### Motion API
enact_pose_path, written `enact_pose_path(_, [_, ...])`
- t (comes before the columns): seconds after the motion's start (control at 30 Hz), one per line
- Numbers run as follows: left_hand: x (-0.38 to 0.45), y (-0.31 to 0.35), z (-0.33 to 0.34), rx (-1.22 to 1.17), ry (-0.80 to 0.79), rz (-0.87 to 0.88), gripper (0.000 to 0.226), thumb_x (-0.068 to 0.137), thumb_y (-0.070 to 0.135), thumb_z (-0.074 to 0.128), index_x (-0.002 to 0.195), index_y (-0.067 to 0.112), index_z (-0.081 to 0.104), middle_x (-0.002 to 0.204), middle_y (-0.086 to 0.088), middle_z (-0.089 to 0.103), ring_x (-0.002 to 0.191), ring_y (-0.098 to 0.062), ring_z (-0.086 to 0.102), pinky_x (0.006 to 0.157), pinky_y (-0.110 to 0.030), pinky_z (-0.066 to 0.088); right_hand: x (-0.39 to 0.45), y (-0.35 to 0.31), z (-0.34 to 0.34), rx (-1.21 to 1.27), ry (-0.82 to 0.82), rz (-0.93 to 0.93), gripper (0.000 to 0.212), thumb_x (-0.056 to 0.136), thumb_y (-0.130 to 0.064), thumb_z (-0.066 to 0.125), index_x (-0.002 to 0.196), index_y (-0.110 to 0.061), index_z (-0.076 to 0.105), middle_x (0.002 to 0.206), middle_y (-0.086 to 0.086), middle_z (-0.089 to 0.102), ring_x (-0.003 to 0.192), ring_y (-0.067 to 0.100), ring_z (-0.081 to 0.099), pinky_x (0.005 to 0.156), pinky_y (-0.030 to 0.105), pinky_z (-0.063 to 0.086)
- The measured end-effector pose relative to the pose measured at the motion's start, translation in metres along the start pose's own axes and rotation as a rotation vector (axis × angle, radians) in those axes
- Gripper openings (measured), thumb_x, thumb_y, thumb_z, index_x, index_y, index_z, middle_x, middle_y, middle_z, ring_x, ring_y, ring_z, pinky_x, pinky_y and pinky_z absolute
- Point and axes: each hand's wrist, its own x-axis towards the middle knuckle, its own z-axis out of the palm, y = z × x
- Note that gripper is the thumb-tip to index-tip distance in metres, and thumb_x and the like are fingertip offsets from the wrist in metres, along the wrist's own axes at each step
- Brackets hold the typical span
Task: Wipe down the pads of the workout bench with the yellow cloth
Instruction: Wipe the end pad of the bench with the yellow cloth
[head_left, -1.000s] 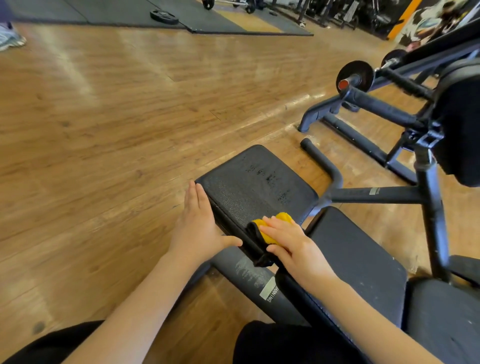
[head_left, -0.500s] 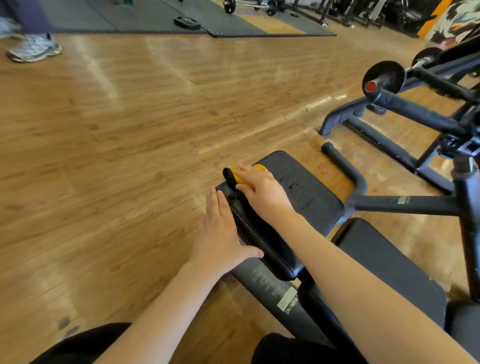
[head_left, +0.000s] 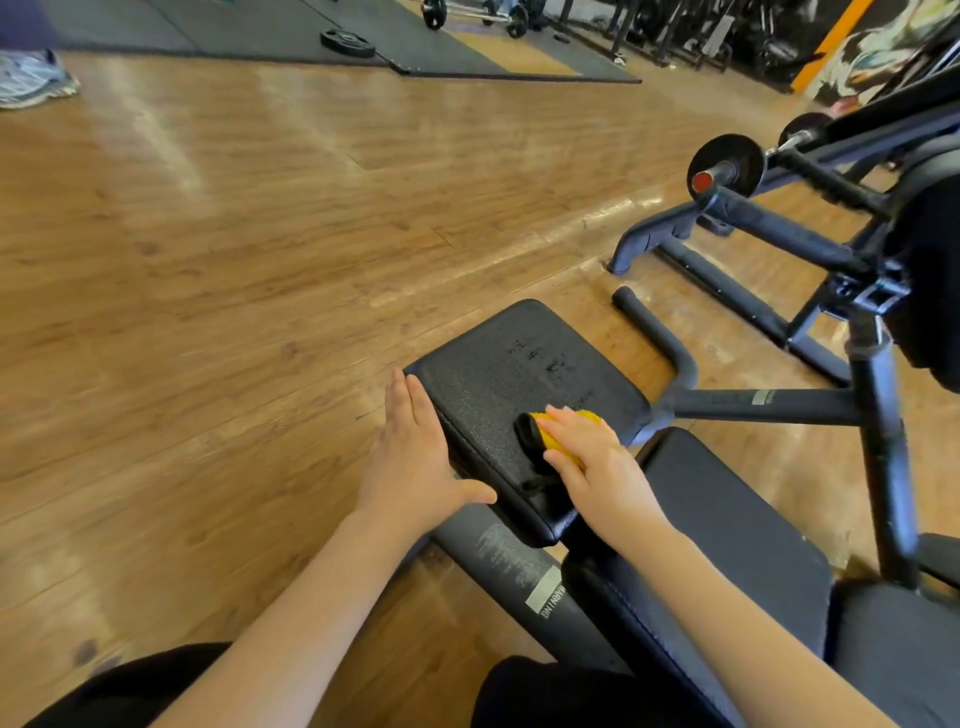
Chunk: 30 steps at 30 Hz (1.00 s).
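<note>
The black front pad (head_left: 498, 364) of the workout bench lies low over the wooden floor, with scuffed marks near its middle. My right hand (head_left: 597, 467) presses the yellow cloth (head_left: 558, 434), which has a black edge, flat onto the near right part of that pad with straight fingers. My left hand (head_left: 410, 462) rests flat against the pad's left side, thumb on its near edge. A second black pad (head_left: 727, 530) sits behind my right forearm.
The bench's black metal frame (head_left: 779, 405) and curved foot bar (head_left: 654, 332) stand right of the pad. A machine with a small weight plate (head_left: 727, 163) is further right. Wooden floor (head_left: 208, 312) stretches left; a shoe (head_left: 31, 78) and a weight plate (head_left: 347, 42) lie far off.
My right hand has slid the cloth from the pad's far left corner back toward its near right part. My left hand has stayed on the pad's left side.
</note>
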Motion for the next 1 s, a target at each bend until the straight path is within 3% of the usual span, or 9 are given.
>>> enact_pose_path(0.17, [0.0, 0.002, 0.0, 0.0, 0.002, -0.009, 0.142, 0.06, 0.055, 0.079, 0.141, 0.001, -0.024, 0.15, -0.014, -0.031, 0.143, -0.026, -0.017, 0.118, -0.039, 0.01, 0.07, -0.021, 0.008, -0.018, -0.045, -0.031, 0.039, 0.096, -0.017, 0.045, 0.135, -0.016, 0.045, 0.148, -0.001, 0.037, 0.141, 0.014, 0.024, 0.114, 0.025, 0.005])
enact_pose_path(0.37, [0.001, 0.001, 0.0, 0.007, 0.002, -0.027, 0.141, 0.059, 0.056, 0.079, 0.142, 0.003, -0.023, 0.15, -0.011, -0.033, 0.143, -0.024, -0.017, 0.118, -0.037, 0.011, 0.128, -0.047, 0.012, 0.004, -0.018, -0.021, 0.035, 0.096, -0.017, 0.045, 0.131, -0.011, 0.049, 0.144, 0.003, 0.042, 0.135, 0.021, 0.03, 0.114, 0.036, 0.017])
enact_pose_path(0.6, [0.0, -0.001, -0.001, -0.01, -0.011, 0.006, 0.141, 0.061, 0.057, 0.077, 0.141, 0.003, -0.025, 0.15, -0.012, -0.033, 0.142, -0.024, -0.019, 0.118, -0.037, 0.007, 0.06, -0.007, 0.002, 0.015, 0.009, 0.02, 0.047, 0.093, -0.026, 0.052, 0.138, -0.021, 0.04, 0.148, -0.004, 0.036, 0.14, 0.012, 0.024, 0.115, 0.029, 0.014])
enact_pose_path(0.77, [0.001, -0.002, 0.0, 0.002, -0.016, 0.009, 0.141, 0.061, 0.058, 0.076, 0.141, 0.002, -0.026, 0.15, -0.014, -0.032, 0.142, -0.025, -0.021, 0.116, -0.037, 0.004, 0.0, 0.012, -0.005, 0.009, 0.044, 0.01, 0.044, 0.093, -0.018, 0.051, 0.136, -0.021, 0.044, 0.144, -0.007, 0.04, 0.126, -0.008, 0.017, 0.111, 0.018, 0.008])
enact_pose_path(0.93, [-0.001, -0.001, 0.001, 0.003, 0.003, 0.022, 0.14, 0.062, 0.057, 0.076, 0.141, 0.001, -0.024, 0.15, -0.015, -0.031, 0.142, -0.026, -0.019, 0.116, -0.037, 0.005, 0.03, 0.011, -0.002, -0.025, 0.044, 0.012, 0.041, 0.094, -0.013, 0.049, 0.135, -0.014, 0.045, 0.145, 0.002, 0.041, 0.139, 0.017, 0.029, 0.114, 0.026, 0.008])
enact_pose_path(1.0, [-0.001, 0.0, 0.001, 0.008, 0.007, 0.013, 0.14, 0.061, 0.057, 0.077, 0.141, 0.002, -0.024, 0.15, -0.014, -0.032, 0.142, -0.026, -0.018, 0.116, -0.037, 0.007, 0.056, 0.006, -0.001, -0.029, 0.031, -0.007, 0.04, 0.094, -0.011, 0.048, 0.135, -0.011, 0.045, 0.146, 0.005, 0.039, 0.14, 0.019, 0.028, 0.115, 0.03, 0.008])
